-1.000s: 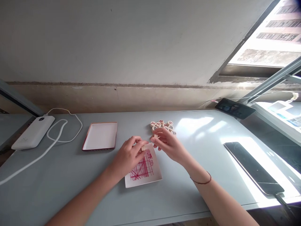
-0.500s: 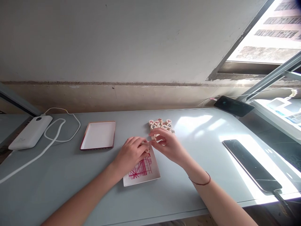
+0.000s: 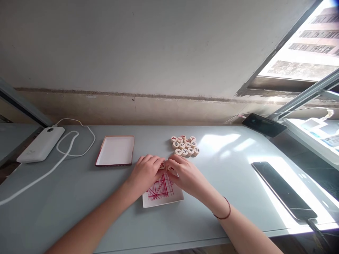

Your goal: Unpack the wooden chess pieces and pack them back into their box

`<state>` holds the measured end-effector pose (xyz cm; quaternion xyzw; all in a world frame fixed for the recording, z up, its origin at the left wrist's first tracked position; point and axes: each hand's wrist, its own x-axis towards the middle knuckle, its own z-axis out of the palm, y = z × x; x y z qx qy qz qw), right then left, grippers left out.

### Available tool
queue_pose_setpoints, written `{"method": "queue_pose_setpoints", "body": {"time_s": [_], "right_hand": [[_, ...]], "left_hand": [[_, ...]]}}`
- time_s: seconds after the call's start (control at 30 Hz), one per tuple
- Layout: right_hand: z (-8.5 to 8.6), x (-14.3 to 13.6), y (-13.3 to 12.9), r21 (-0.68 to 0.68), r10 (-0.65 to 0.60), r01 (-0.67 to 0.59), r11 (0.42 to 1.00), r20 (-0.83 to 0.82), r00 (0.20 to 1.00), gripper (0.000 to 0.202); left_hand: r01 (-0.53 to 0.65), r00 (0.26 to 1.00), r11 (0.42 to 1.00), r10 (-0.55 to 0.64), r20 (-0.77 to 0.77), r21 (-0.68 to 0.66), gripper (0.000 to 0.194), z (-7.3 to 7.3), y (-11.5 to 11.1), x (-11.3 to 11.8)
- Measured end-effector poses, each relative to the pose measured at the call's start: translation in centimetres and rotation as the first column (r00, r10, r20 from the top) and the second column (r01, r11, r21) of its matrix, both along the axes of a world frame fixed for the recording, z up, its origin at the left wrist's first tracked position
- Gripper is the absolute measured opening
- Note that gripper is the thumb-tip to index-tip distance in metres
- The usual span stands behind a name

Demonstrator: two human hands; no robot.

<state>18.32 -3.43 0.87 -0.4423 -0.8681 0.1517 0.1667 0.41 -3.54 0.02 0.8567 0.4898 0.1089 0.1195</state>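
Pieces smooth, wood-like; tray matt, card-like; desktop smooth, satin; near phone glossy; power bank plastic.

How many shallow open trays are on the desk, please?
2: a plain-bottomed tray left of the left hand, and a red-printed tray partly hidden by that hand and the right hand.

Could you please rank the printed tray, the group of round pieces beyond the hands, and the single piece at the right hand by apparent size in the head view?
1. Printed tray, though the left hand and right hand cover part
2. Group of round pieces
3. Single piece
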Motion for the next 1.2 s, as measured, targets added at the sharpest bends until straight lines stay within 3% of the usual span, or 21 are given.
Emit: {"method": "queue_pose_setpoints", "body": {"time_s": [0.3, 0.47, 0.67, 0.87, 1.2], "right_hand": [[-0.6, -0.1, 0.1, 0.060, 0.013, -0.012, 0.998, -0.004, 1.000, 0.019], [-1.0, -0.2, 0.4, 0.100, 0.002, -0.003, 0.995, 0.017, 1.000, 0.013], [-1.3, -0.4, 0.6, 0.049, -0.015, 0.013, 0.999, 0.036, 0.999, 0.015], [-1.2, -0.4, 0.7, 0.026, -0.036, 0.034, 0.999, 0.052, 0.998, 0.015], [-0.8, -0.6, 0.7, -0.038, -0.069, 0.070, 0.997, 0.037, 0.997, 0.011]], "left_hand": [[-0.011, 1.000, 1.000, 0.011, 0.017, -0.013, 0.026, -0.1, 0.0, -0.3], [0.040, 0.997, 0.999, -0.038, 0.074, -0.029, 0.017, -0.2, 0.5, -0.7], [0.059, 0.998, 0.998, -0.059, 0.022, -0.037, 0.062, 0.4, 0.7, -2.8], [-0.008, 1.000, 0.980, 0.003, -0.024, -0.197, 0.037, 1.5, 0.5, -4.1], [-0.060, 0.996, 0.971, 0.073, 0.050, -0.233, 0.029, 1.4, 0.9, -4.5]]}}
